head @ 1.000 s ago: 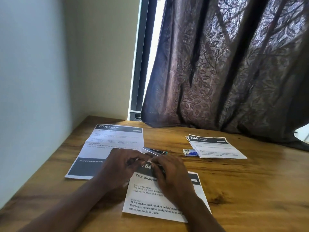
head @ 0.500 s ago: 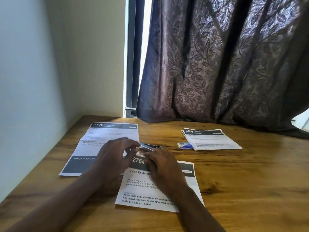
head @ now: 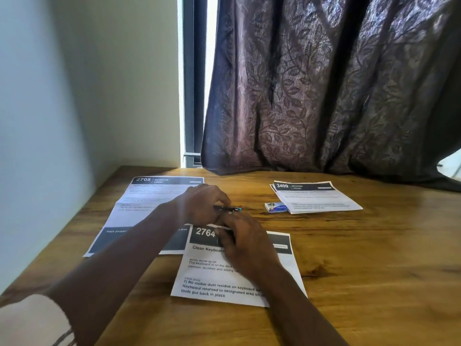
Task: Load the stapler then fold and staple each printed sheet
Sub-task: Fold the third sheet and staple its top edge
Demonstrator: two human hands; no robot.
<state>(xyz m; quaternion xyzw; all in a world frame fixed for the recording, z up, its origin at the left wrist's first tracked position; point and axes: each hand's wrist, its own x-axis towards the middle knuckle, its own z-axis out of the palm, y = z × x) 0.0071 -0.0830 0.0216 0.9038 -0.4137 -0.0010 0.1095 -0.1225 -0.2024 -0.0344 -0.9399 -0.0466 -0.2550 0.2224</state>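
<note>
A small dark stapler [head: 227, 209] with a teal tip is held between both hands above the wooden table [head: 361, 258]. My left hand [head: 199, 208] pinches its upper part from the left. My right hand [head: 245, 242] grips its lower part, over the top edge of the folded sheet marked 2764 [head: 214, 278]. An unfolded sheet marked 2705 [head: 147, 198] lies to the left, partly under my left forearm. A folded sheet marked 3409 [head: 316, 198] lies at the back right. Most of the stapler is hidden by my fingers.
A small blue and white staple box [head: 275, 207] sits against the left edge of sheet 3409. A dark patterned curtain [head: 324, 91] hangs behind the table, and a pale wall [head: 50, 121] runs along the table's left side.
The head view has tilted up, so the table sits lower in the frame. My left hand has shifted up onto the stapler's top. Both hands stay on the stapler.
</note>
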